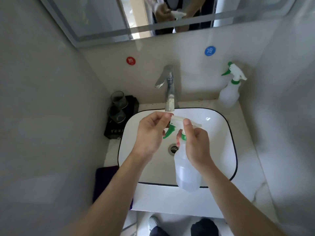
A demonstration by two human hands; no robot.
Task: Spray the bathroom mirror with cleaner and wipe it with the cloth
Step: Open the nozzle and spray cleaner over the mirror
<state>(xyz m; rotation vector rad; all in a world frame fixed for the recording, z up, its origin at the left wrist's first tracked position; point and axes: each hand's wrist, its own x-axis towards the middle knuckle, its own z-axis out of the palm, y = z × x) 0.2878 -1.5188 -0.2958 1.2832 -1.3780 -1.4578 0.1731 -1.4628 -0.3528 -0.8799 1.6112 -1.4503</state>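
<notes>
i see a white rectangular ceramic basin with a thin black rim [236, 150] on a pale stone counter [248, 137], and a chrome faucet [169, 92] at its far edge. on the far wall, a round red sticker [130, 60] sits left and a round blue sticker [210, 51] right. a translucent green-triggered spray bottle [229, 92] stands far right. two smoky glass tumblers [118, 99] stand on a black tray [132, 103] at left.

Right hand [196, 147] gripping a spray bottle [185, 171] by the neck over the white sink [233, 150], left hand [150, 133] pinching its nozzle [176, 118], second spray bottle [229, 92] at the desk's [247, 133] back right, purple cloth [104, 181] front left, mirror [95, 16] above.
</notes>
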